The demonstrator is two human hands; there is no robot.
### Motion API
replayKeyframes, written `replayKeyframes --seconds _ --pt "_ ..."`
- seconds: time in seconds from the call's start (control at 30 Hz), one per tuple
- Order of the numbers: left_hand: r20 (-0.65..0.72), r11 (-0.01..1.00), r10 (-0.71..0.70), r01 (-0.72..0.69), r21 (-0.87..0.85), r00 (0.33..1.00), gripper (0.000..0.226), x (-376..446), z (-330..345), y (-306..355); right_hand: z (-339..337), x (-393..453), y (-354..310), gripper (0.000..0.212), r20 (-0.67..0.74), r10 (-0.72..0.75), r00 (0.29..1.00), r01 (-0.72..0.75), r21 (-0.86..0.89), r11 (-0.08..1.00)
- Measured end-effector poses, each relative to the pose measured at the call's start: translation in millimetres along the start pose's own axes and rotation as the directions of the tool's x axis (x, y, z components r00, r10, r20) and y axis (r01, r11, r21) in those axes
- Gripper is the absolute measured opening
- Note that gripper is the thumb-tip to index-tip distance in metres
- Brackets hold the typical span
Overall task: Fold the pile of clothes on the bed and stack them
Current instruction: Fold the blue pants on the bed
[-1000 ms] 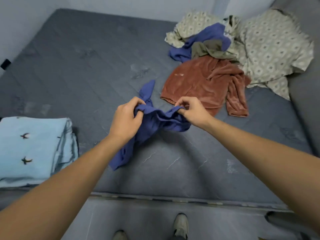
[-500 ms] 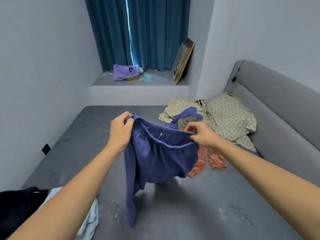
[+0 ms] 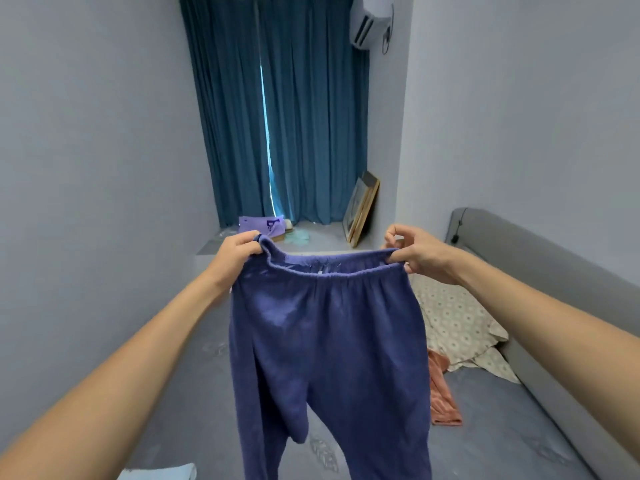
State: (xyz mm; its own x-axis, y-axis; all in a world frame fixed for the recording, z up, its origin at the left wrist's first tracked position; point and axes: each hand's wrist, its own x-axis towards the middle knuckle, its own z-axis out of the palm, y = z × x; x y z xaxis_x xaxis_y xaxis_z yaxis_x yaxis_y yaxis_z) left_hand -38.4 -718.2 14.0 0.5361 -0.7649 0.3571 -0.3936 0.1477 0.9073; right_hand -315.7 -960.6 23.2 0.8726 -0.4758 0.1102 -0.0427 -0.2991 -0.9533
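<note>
Both grips clench the waistband of the blue trousers (image 3: 329,358): left hand (image 3: 239,254) at one end, right hand (image 3: 419,252) at the other. They hang spread above the bed (image 3: 495,427). Behind the trousers lie a patterned garment (image 3: 453,320) and a rust garment (image 3: 441,393).

Teal curtains (image 3: 277,109) hang closed across the far end of the room at 12 o'clock, a thin strip of daylight showing where they meet. An air conditioner (image 3: 367,24) is mounted high on the wall at 1 o'clock, with a cable loop beside it. Below the curtains runs a raised ledge (image 3: 322,233). On it, a purple bag (image 3: 261,226) with dark lettering lies at the 11 o'clock end, a pale green scrap just beside it. Framed pictures (image 3: 362,207) lean against the right wall at the ledge's 1 o'clock end. Plain pale walls (image 3: 97,150) close both sides.
</note>
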Motion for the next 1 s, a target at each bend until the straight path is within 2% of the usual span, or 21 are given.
replayKeyframes --seconds 0.13,0.23,0.27,0.33,0.4,0.53,0.67,0.77,0.87,0.93,1.0 --pt "0.085 0.994 0.032 -0.023 -0.107 0.996 0.039 -1.1 -14.1 16.5 -6.2 -1.5 -28.2 0.03 0.063 -0.018 0.998 0.016 0.028 0.999" --pt "0.113 0.988 0.041 -0.023 -0.156 0.993 0.055 -1.8 -20.3 19.4 -5.2 0.5 -37.5 0.034 0.088 -0.022 0.996 0.018 0.041 0.999" --pt "0.111 0.988 0.043 -0.026 -0.151 0.993 0.054 -1.9 -21.5 19.8 -4.6 1.2 -39.9 0.036 0.088 -0.027 0.996 0.024 0.036 0.999" --pt "0.091 0.99 0.048 -0.035 -0.14 0.995 0.033 -1.2 -23.0 19.1 -3.6 1.9 -44.6 0.038 0.082 -0.042 0.996 0.039 0.033 0.999" --pt "0.055 0.989 0.049 -0.04 -0.144 0.997 0.022 -1.4 -25.9 18.9 -2.4 3.1 -47.5 0.042 0.086 -0.046 0.995 0.043 0.041 0.998" --pt "0.022 0.991 0.041 -0.038 -0.127 0.999 0.031 -7.8 -28.3 24.7 -4.2 7.6 -43.8 0.045 0.064 -0.027 0.998 0.024 0.036 0.999" --pt "-0.02 0.994 0.074 -0.075 -0.083 0.997 0.027 -10.9 -30.3 29.4 -2.0 15.2 -38.4 0.027 0.035 -0.03 0.999 0.035 -0.138 0.99" --pt "0.038 0.988 0.116 -0.112 -0.111 0.992 0.01 -11.1 -35.0 34.7 1.0 17.0 -41.5 0.018 0.028 -0.045 0.999 0.05 -0.232 0.971" --pt "0.094 0.989 0.15 -0.147 -0.034 0.984 0.033 -10.1 -43.7 41.1 -3.8 20.2 -43.0 0.023 0.05 -0.04 0.998 0.051 -0.245 0.968" --pt "0.126 0.992 0.12 -0.123 0.02 0.985 0.034 -10.3 -49.7 45.5 -7.0 20.5 -43.9 0.026 0.072 -0.033 0.997 0.051 -0.264 0.963" --pt "0.159 0.995 0.073 -0.083 0.055 0.984 0.029 -9.9 -54.9 49.4 -5.9 18.3 -47.7 0.02 0.101 -0.028 0.995 0.053 -0.26 0.964"
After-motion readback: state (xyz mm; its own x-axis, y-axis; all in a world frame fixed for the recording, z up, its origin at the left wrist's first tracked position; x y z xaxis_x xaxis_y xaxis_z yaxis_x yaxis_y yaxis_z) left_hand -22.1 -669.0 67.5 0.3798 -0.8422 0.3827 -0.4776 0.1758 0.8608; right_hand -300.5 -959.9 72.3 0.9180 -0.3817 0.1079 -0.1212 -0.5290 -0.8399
